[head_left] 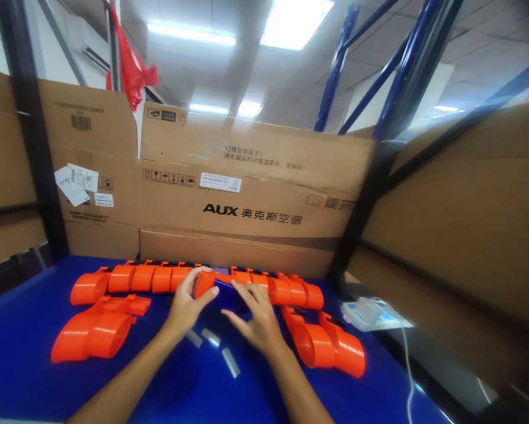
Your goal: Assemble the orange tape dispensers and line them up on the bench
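Note:
My left hand (189, 303) is closed around an orange curved plastic part (205, 284), its thumb pressing the near side. A dark blue piece (229, 292) sits against that part, on its right. My right hand (258, 315) touches the upper right edge of the blue piece with its fingertips, while its thumb stands apart below. Several small flat silvery strips (231, 362) lie on the blue table surface (167, 388) below the hands. Behind the hands runs a row of similar orange parts (162, 279), several with dark pieces on top.
Orange parts lie in a group at the left (88, 335) and another at the right (333, 344). A white power strip (373, 313) with a cable (408, 371) is at the right edge. Cardboard panels (247, 200) and dark rack posts (357, 218) enclose the table.

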### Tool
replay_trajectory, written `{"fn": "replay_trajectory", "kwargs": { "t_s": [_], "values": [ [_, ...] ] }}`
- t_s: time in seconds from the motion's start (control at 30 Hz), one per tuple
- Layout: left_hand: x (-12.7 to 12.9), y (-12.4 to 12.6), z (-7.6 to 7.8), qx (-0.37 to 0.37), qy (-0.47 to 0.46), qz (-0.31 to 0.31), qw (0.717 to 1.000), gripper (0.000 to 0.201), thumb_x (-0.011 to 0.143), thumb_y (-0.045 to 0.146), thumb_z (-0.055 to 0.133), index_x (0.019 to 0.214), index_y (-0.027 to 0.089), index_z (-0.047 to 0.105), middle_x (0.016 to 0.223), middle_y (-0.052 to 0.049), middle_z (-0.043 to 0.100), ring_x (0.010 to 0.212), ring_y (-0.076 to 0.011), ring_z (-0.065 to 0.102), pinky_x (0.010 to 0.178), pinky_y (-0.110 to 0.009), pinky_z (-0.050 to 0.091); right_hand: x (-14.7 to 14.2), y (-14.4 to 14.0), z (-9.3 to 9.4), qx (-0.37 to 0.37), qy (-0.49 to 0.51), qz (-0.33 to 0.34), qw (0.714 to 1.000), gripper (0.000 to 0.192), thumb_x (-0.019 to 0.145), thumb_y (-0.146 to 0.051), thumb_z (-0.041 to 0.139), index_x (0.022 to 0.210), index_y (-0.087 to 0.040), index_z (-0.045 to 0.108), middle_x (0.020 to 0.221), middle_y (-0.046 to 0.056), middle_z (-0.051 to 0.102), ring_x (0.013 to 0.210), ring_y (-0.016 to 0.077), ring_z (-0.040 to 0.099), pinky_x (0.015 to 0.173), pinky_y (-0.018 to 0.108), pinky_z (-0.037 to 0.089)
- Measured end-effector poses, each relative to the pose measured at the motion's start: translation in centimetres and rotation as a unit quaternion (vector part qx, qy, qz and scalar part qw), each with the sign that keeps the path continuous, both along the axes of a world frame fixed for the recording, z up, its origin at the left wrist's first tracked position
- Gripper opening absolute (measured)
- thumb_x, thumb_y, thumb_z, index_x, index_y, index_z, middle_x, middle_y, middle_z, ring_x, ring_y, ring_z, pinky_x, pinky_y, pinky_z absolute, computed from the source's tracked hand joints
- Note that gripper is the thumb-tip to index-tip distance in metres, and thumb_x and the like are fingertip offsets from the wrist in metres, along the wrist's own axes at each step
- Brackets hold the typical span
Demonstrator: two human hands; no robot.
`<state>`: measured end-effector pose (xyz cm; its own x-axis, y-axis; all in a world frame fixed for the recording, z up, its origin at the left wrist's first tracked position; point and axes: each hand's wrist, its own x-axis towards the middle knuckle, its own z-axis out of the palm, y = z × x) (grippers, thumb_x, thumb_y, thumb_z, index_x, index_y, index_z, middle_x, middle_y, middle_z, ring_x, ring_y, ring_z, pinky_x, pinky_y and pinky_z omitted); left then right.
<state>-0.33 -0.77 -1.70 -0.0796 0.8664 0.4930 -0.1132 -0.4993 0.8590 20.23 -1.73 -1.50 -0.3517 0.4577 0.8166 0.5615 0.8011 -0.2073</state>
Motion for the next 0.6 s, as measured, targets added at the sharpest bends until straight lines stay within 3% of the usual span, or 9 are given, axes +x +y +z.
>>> {"fn": "replay_trajectory", "kwargs": {
  "t_s": [0.13,0.23,0.33,0.43,0.6],
  "values": [
    [0.4,-0.4,0.1,0.006,-0.035,-0.082,0.996,0.07,0.076,0.037,0.075,0.139,0.024,0.048,0.138,-0.011,0.057,0.127,-0.0304,0.053,0.106,-0.044,0.043,-0.2,-0.1,0.1,-0.061,0.082,0.014,0.995,0.064,0.082,-0.037,0.074,0.14,-0.026,0.05,0.123,0.012,0.064,0.111,0.0298,0.061,0.098,0.048,0.05],
    [0.8,-0.8,-0.4,0.005,0.01,-0.131,0.991,0.075,0.076,0.036,0.076,0.143,0.021,0.045,0.14,-0.015,0.055,0.127,-0.0326,0.053,0.106,-0.048,0.043,-0.6,0.1,-0.2,-0.133,0.191,0.041,0.972,0.052,0.091,-0.042,0.061,0.138,-0.023,0.052,0.131,0.013,0.061,0.119,0.03,0.059,0.103,0.048,0.047],
    [1.1,-1.4,-0.8,0.034,0.112,-0.101,0.988,0.081,0.073,0.035,0.079,0.145,0.022,0.043,0.147,-0.014,0.049,0.134,-0.0348,0.046,0.112,-0.054,0.035,-1.3,0.2,-0.8,-0.191,0.27,0.065,0.942,0.047,0.099,-0.05,0.043,0.133,-0.021,0.057,0.13,0.012,0.063,0.122,0.0295,0.058,0.105,0.049,0.045],
    [1.1,-1.6,-0.9,0.07,0.172,-0.065,0.98,0.085,0.075,0.037,0.076,0.149,0.022,0.037,0.151,-0.013,0.044,0.141,-0.0345,0.036,0.116,-0.054,0.028,-1.8,0.3,-1.0,-0.229,0.264,0.092,0.933,0.051,0.1,-0.053,0.035,0.131,-0.021,0.059,0.129,0.012,0.065,0.124,0.0295,0.056,0.108,0.051,0.042],
    [0.7,-1.3,-0.7,0.041,0.143,-0.049,0.988,0.076,0.084,0.041,0.066,0.15,0.019,0.036,0.139,-0.013,0.058,0.13,-0.0313,0.052,0.11,-0.049,0.039,-1.8,0.3,-0.5,-0.238,0.197,0.118,0.944,0.042,0.099,-0.048,0.043,0.128,-0.024,0.063,0.133,0.01,0.062,0.126,0.0292,0.054,0.11,0.051,0.039]
  ]
}}
